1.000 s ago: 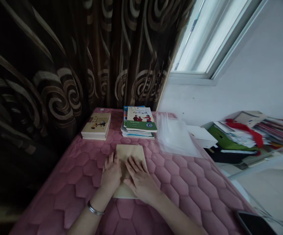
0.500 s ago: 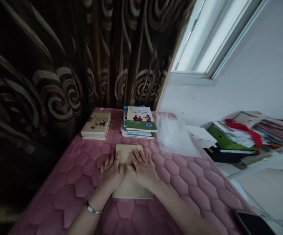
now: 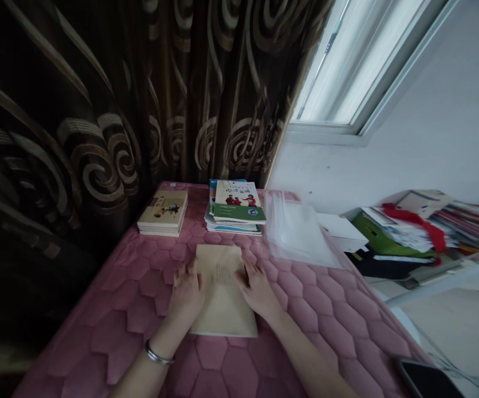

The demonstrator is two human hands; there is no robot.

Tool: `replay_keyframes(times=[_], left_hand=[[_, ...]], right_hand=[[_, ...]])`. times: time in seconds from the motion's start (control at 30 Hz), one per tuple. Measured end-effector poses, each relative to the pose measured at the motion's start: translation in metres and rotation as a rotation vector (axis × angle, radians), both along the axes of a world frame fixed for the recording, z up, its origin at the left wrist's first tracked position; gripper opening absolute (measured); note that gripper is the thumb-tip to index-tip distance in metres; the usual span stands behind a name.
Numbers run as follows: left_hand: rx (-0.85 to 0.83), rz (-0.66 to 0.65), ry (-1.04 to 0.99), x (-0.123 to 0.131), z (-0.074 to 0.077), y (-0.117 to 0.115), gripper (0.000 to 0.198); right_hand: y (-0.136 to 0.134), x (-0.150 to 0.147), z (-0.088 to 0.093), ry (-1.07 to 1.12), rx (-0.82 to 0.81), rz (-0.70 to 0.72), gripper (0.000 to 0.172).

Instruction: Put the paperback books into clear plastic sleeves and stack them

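Note:
A tan book with a small block of brown print lies flat on the pink quilted cover in front of me. My left hand, with a silver bracelet at its wrist, holds the book's left edge, thumb over the cover and fingers down the outer side. At the opposite edge, my right hand grips with its thumb on the cover and its fingers bent beside the book. Part of each side edge is hidden under the hands.
Behind the book stand a stack of tan books and a stack of colourful booklets. Clear plastic sleeves lie at the back right, near a white box. A dark phone-like object sits at the front right edge.
My hands have slid apart from flat on the cover to the book's two side edges, the right one moving rightward. The brown print is now uncovered. The book has hardly moved.

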State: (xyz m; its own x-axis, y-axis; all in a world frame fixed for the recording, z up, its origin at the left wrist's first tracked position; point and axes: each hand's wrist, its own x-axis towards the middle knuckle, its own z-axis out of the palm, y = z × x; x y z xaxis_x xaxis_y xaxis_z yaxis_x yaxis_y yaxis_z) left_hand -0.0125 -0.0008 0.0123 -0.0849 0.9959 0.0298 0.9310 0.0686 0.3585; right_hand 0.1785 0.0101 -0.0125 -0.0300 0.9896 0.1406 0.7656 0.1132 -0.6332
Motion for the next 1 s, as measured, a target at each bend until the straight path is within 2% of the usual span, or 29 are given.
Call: replay_keyframes(times=[0.07,0.13,0.3,0.47,0.6,0.73,0.87,1.0], left_hand=[[-0.034,0.018,-0.081,-0.004,0.002,0.004,0.048],[-0.082,0.035,-0.149,-0.009,0.004,0.009,0.048],[-0.113,0.051,-0.268,-0.019,0.005,0.014,0.046],[-0.123,0.045,-0.331,-0.018,-0.003,0.015,0.045],[-0.132,0.046,-0.356,-0.014,-0.007,0.018,0.044],[-0.023,0.062,-0.365,-0.012,-0.007,0.019,0.04],[0.013,0.03,-0.436,-0.009,-0.002,0.014,0.048],[0.079,0.008,-0.49,-0.005,0.002,0.007,0.044]], right_hand=[[0.004,-0.001,0.0,0.262,-0.017,0.024,0.049],[0.009,-0.001,0.001,0.498,-0.06,-0.017,0.05],[0.014,0.001,0.01,0.756,-0.16,-0.228,0.04],[0.004,-0.007,0.023,1.042,-0.369,-0.138,0.04],[-0.003,-0.016,0.026,1.172,-0.348,-0.16,0.05],[-0.005,-0.018,0.033,1.263,-0.287,-0.138,0.056],[-0.008,-0.017,0.045,1.242,-0.197,-0.13,0.053],[-0.009,-0.015,0.048,1.186,-0.212,-0.161,0.051]])
